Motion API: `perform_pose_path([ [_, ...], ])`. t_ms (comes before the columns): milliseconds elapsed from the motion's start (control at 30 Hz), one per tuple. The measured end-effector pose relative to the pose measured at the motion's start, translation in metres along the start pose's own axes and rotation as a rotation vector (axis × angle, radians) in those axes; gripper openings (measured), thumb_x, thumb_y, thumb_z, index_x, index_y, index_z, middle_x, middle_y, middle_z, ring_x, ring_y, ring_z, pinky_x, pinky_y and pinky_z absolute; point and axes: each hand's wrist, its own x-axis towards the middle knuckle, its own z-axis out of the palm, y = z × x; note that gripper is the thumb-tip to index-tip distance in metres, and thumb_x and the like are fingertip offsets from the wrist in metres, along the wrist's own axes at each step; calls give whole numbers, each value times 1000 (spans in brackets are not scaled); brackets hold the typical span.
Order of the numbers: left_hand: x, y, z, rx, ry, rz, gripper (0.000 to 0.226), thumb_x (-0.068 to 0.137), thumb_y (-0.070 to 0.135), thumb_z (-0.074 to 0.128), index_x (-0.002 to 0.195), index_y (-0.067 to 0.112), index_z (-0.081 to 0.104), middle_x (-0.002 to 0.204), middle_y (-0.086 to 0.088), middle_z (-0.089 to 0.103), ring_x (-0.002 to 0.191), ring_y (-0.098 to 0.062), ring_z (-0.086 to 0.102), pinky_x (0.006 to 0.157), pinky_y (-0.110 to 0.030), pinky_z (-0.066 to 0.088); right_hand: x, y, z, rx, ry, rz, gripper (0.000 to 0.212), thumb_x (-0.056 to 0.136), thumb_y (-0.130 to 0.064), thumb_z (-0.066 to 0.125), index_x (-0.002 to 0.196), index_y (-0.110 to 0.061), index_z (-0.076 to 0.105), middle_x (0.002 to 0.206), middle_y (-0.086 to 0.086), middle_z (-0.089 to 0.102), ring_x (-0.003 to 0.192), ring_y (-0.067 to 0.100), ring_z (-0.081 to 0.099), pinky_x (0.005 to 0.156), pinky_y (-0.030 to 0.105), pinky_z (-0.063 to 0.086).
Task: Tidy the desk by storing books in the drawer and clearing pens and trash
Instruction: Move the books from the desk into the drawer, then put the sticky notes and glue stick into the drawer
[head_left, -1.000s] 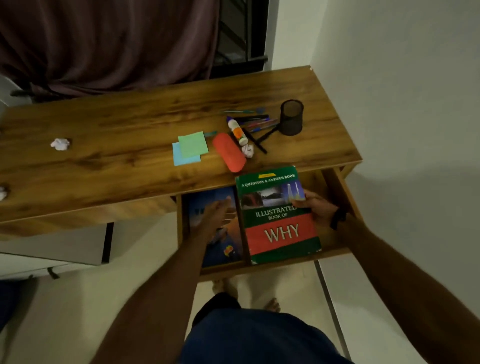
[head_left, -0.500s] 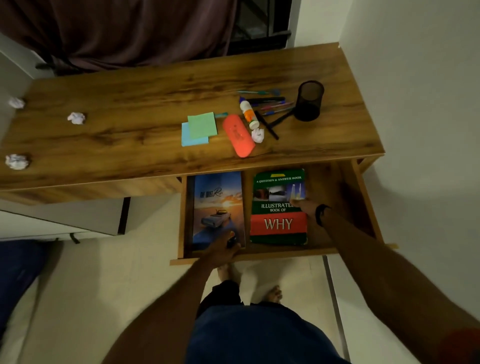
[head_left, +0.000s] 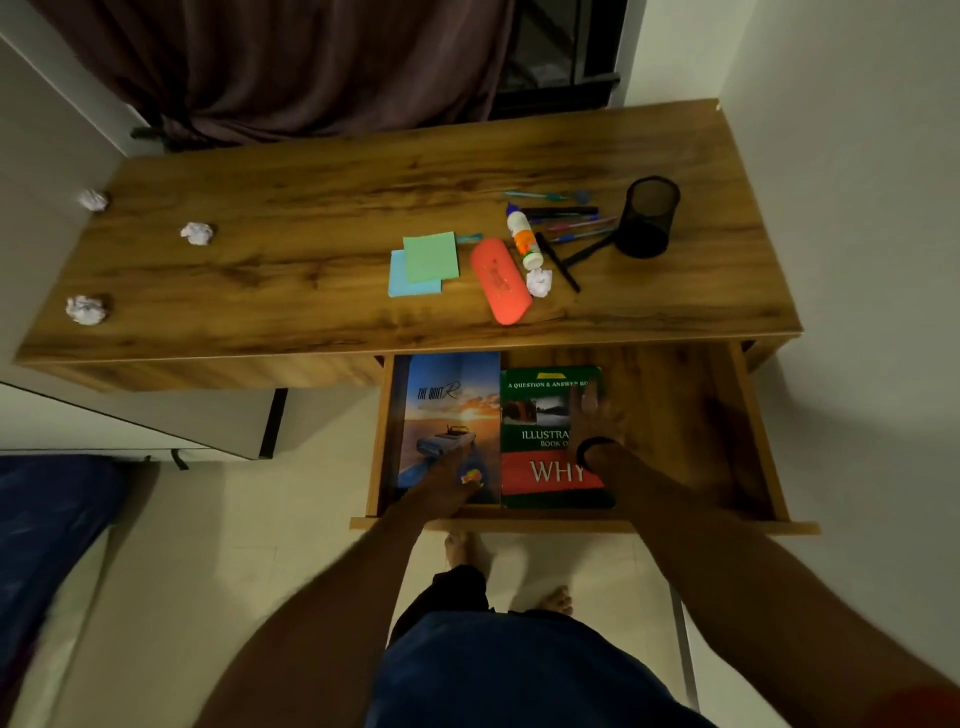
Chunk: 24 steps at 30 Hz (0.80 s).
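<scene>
Fingers (head_left: 589, 402) of the right hand (head_left: 595, 421) now lie straight and released, flat on the green-and-red hardcover "Illustrated Book of Why" (head_left: 545, 441); half a second ago that hand sat at the book's right edge, and a second ago it gripped the book as it came down tilted. The book now lies flat in the open wooden drawer (head_left: 691, 415), just right of the blue paperback with a sunset and car on its cover (head_left: 447, 410), the two side by side and touching or nearly so. The left hand (head_left: 457, 475) rests on the near corner of the blue paperback (its fingers are blurred, so I cannot tell whether they are relaxed or curled); it has stayed near that spot since half a second ago.

On the wooden worktop (head_left: 311, 208) above the drawer sit a black mesh pen cup (head_left: 647, 218), a scatter of coloured pens (head_left: 576, 223), a white glue bottle with an orange label (head_left: 523, 236), an orange-red oblong case (head_left: 500, 280), green and blue sticky-note pads (head_left: 426, 262), and crumpled white paper balls (head_left: 197, 233) toward the left, another (head_left: 538, 282) beside the case.
</scene>
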Motion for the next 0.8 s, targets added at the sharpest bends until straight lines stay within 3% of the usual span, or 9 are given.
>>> perform_pose_path([
  [33, 2, 5, -5, 6, 19, 11, 60, 87, 12, 63, 141, 2, 37, 134, -17, 51, 115, -7, 53, 106, -34, 40, 0, -3, 0, -28, -40, -60, 91, 89, -31, 63, 154, -23, -1, 161, 11, -12, 147, 41, -2, 114, 67, 8],
  [100, 10, 4, -9, 21, 26, -21, 68, 77, 40, 63, 136, 15, 42, 130, -12, 53, 115, -20, 55, 97, -42, 45, -1, -11, -2, -64, -211, -157, 95, 87, -26, 67, 154, -30, 0, 161, 7, -18, 147, 40, -10, 115, 66, 4],
  [167, 19, 1, -13, -10, 39, -52, 56, 72, 42, 60, 118, 12, 50, 107, -10, 55, 100, -26, 57, 85, -47, 46, 7, -14, 0, -51, -311, -131, 91, 90, -28, 64, 154, -31, 0, 160, 6, -20, 147, 40, -11, 116, 65, 3],
  [233, 35, -19, -12, 9, 52, -65, 57, 76, 44, 63, 120, 11, 49, 112, -11, 56, 108, -28, 57, 91, -51, 48, 9, -18, -4, 7, -321, -105, 85, 91, -32, 62, 154, -27, 6, 162, 11, -11, 148, 41, 2, 118, 61, 10],
  [300, 31, -10, -17, 52, 73, -50, 75, 76, 66, 63, 131, 20, 43, 128, -15, 54, 121, -37, 52, 100, -56, 43, 9, -24, -19, 118, -324, -139, 77, 90, -29, 64, 152, -21, 20, 160, 15, 15, 142, 37, 28, 115, 50, 28],
  [400, 21, 15, -28, 122, 88, -89, 73, 87, 47, 60, 147, 16, 31, 150, -14, 35, 139, -38, 33, 115, -49, 29, 9, -36, -44, 320, -257, -188, 73, 85, -32, 70, 146, -15, 32, 148, 8, 40, 130, 29, 44, 107, 42, 41],
  [567, 76, -37, -36, 4, 106, -96, 84, 71, 60, 65, 143, 40, 26, 141, -16, 48, 128, -41, 48, 102, -59, 43, 12, -52, -80, 449, -49, -267, 47, 88, -25, 67, 127, -4, 53, 132, 16, 56, 121, 31, 53, 102, 42, 45],
  [700, 38, 36, -77, 90, 135, 29, 79, 91, 39, 59, 153, 19, 14, 160, -5, 18, 146, -26, 21, 118, -44, 25, 15, -64, -109, 467, 24, -321, 35, 89, -23, 66, 118, -5, 58, 119, 14, 64, 110, 30, 58, 92, 36, 47],
  [800, 52, 53, -105, 114, 170, 184, 80, 93, 30, 59, 154, 21, 8, 162, -2, 12, 148, -24, 17, 118, -45, 25, 22, -71, -125, 491, 77, -308, 37, 89, -24, 67, 120, -7, 59, 118, 14, 65, 112, 29, 59, 93, 33, 44],
])
